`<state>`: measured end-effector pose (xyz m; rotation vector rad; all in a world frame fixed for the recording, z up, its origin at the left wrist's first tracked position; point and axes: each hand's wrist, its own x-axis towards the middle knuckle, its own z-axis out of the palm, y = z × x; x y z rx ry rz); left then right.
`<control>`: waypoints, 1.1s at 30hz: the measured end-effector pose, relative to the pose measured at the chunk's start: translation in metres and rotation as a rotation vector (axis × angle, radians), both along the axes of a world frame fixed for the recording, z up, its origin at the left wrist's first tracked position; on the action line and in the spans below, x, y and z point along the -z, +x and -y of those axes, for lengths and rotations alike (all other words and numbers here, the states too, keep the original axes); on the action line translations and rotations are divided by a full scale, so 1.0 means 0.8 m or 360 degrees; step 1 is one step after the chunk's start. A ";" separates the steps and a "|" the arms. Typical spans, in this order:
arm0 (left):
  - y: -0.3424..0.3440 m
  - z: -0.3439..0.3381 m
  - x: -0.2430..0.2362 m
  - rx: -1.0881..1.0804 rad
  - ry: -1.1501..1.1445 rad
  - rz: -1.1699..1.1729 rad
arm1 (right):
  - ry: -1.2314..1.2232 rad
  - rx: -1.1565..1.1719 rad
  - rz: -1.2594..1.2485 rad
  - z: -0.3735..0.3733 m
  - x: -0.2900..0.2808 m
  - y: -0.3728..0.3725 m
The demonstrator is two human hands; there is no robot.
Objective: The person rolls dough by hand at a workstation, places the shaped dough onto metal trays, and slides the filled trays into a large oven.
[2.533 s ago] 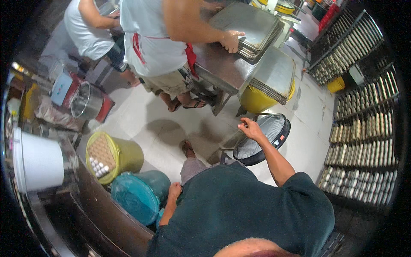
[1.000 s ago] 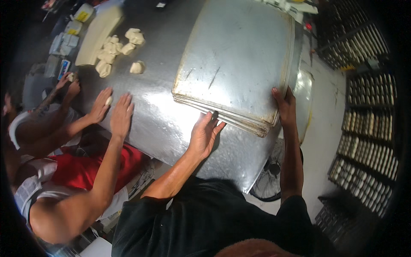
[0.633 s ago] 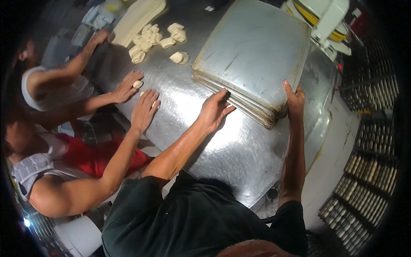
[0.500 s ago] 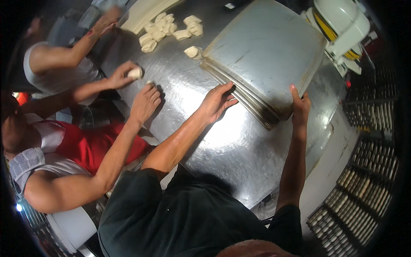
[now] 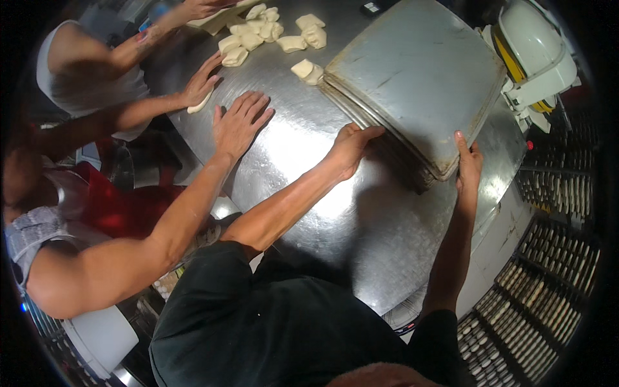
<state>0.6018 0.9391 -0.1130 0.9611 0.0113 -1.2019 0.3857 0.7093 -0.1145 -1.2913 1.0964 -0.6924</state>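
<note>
Bakery workroom, seemingly: dough pieces (image 5: 250,40) on metal table (image 5: 303,138), stacked trays (image 5: 419,77), loaded racks (image 5: 549,284).

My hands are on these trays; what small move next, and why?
Perhaps lift the trays slightly, not slide them left: your left hand is at the near edge, your right hand at the right edge, and dough lies beside their left corner.

Dough pieces (image 5: 248,33), white container (image 5: 106,335)

From my remote seat I see a loose, creased, dark greenish-black shirt (image 5: 290,329) at lower centre, one tiny white speck (image 5: 259,315) on it, with short sleeves (image 5: 209,274) above bare forearms (image 5: 293,200).
</note>
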 end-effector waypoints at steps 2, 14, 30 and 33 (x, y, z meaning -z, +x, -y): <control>0.001 0.004 -0.001 0.0124 0.0077 0.0132 | 0.0024 -0.0048 -0.0078 0.024 0.003 -0.001; 0.225 -0.048 0.015 0.0077 0.0624 0.3147 | -0.1079 -0.0438 0.0151 -0.124 -0.126 0.184; 0.100 -0.124 -0.001 0.0369 0.0919 0.2702 | -0.1642 -0.1535 -0.0482 -0.205 -0.073 0.412; 0.044 -0.169 0.013 0.0646 0.0486 0.2650 | -0.1198 -0.1333 -0.0174 -0.234 -0.087 0.215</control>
